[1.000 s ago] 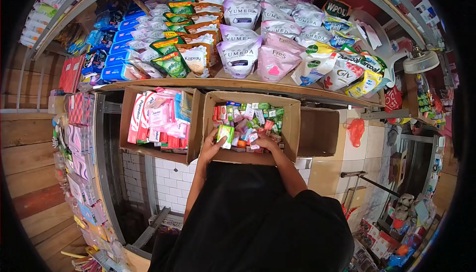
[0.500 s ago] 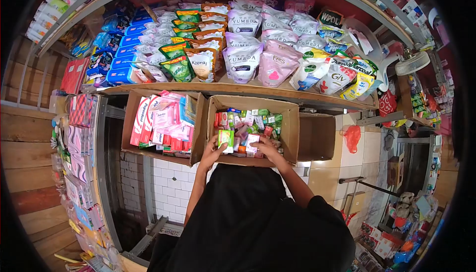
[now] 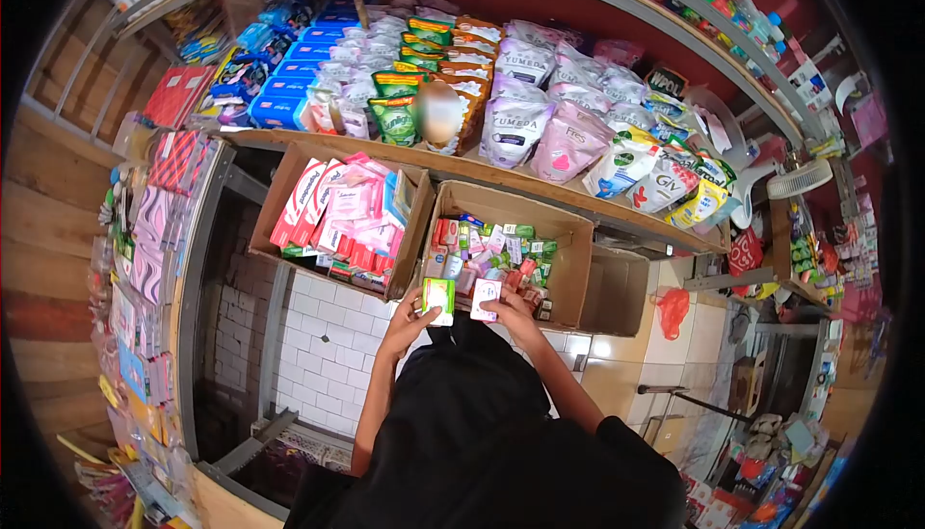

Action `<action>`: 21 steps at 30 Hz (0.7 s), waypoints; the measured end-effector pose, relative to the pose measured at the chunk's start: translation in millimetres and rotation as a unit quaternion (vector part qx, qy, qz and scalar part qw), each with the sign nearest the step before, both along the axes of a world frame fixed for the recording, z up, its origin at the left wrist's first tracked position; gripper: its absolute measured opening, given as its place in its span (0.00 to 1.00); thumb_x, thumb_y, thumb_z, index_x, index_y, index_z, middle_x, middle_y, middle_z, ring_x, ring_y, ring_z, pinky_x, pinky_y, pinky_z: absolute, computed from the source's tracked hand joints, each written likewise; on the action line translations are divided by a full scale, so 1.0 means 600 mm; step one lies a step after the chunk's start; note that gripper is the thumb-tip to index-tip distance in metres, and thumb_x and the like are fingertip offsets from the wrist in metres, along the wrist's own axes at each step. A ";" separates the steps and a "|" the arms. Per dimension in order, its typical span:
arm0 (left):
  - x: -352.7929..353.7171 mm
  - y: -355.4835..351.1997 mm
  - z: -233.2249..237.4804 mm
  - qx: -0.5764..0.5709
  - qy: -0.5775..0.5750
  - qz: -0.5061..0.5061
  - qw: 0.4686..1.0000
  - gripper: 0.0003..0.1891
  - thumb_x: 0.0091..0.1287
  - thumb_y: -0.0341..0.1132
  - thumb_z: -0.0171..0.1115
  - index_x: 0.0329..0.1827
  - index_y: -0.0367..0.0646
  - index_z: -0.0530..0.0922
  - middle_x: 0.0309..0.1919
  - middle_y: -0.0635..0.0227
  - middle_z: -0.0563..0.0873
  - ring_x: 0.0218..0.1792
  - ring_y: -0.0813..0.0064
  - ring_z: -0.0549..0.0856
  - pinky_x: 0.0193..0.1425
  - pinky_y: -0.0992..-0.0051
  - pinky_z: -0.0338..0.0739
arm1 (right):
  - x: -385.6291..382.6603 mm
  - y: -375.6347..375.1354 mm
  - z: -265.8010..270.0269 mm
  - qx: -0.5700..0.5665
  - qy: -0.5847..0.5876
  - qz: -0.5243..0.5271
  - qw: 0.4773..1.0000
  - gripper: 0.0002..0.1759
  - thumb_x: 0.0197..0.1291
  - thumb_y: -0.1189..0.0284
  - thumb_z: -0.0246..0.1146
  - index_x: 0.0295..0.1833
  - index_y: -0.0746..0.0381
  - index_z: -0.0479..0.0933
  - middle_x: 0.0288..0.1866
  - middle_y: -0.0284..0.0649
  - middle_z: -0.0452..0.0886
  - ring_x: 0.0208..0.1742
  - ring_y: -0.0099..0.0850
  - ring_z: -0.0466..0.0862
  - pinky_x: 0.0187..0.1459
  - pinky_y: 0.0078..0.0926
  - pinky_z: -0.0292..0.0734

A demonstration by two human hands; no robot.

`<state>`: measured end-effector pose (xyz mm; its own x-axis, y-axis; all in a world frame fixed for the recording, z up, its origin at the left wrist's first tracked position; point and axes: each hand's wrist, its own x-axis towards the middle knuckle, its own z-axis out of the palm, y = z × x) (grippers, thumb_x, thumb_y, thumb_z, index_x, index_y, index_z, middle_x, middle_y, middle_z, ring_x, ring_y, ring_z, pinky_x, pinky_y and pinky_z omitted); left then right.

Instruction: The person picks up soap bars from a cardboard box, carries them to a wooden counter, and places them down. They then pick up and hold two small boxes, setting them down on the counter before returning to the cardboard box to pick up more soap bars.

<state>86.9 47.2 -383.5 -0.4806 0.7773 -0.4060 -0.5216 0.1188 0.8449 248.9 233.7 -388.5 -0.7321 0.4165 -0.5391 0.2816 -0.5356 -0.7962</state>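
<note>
Left hand (image 3: 406,324): green box (image 3: 439,295) | right hand (image 3: 514,316): white box (image 3: 486,292) | cartons (image 3: 520,206), pouches (image 3: 517,127) beyond

Packs (image 3: 500,259) in the middle carton (image 3: 554,219)

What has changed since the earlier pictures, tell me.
The right hand has lifted a white pack from among the small packs in the carton; the left hand has drawn its green pack toward the carton's near side. Neither was let go. The shelf pouches stayed put.
</note>
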 end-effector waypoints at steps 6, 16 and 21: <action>0.049 -0.061 -0.007 -0.006 -0.018 0.059 0.998 0.35 0.64 0.24 0.68 0.73 0.35 0.61 0.57 0.59 0.81 0.52 0.75 0.83 0.53 0.76 0.81 | 0.002 -0.032 0.028 0.012 0.001 0.082 0.997 0.21 0.60 0.75 0.66 0.59 0.65 0.77 0.50 0.37 0.83 0.50 0.25 0.82 0.53 0.24 0.76; 0.152 -0.097 0.039 -0.004 -0.031 0.211 0.977 0.35 0.63 0.23 0.67 0.73 0.38 0.62 0.57 0.60 0.82 0.52 0.73 0.84 0.57 0.75 0.79 | 0.003 -0.037 0.020 0.052 0.048 0.270 0.960 0.23 0.61 0.78 0.64 0.62 0.66 0.73 0.50 0.36 0.84 0.49 0.23 0.83 0.51 0.23 0.78; 0.228 -0.112 0.070 0.042 -0.068 0.314 0.946 0.34 0.63 0.23 0.67 0.73 0.39 0.63 0.57 0.61 0.82 0.54 0.73 0.84 0.58 0.74 0.79 | 0.005 -0.055 0.053 0.004 0.056 0.353 0.934 0.22 0.61 0.78 0.64 0.61 0.66 0.74 0.50 0.37 0.84 0.50 0.24 0.83 0.52 0.23 0.77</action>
<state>223.6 -20.2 -341.2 -0.8062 0.3888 -0.4459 -0.5713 -0.3155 0.7577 251.7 200.9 -356.6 -0.8770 -0.1875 -0.4424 0.4777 -0.2415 -0.8447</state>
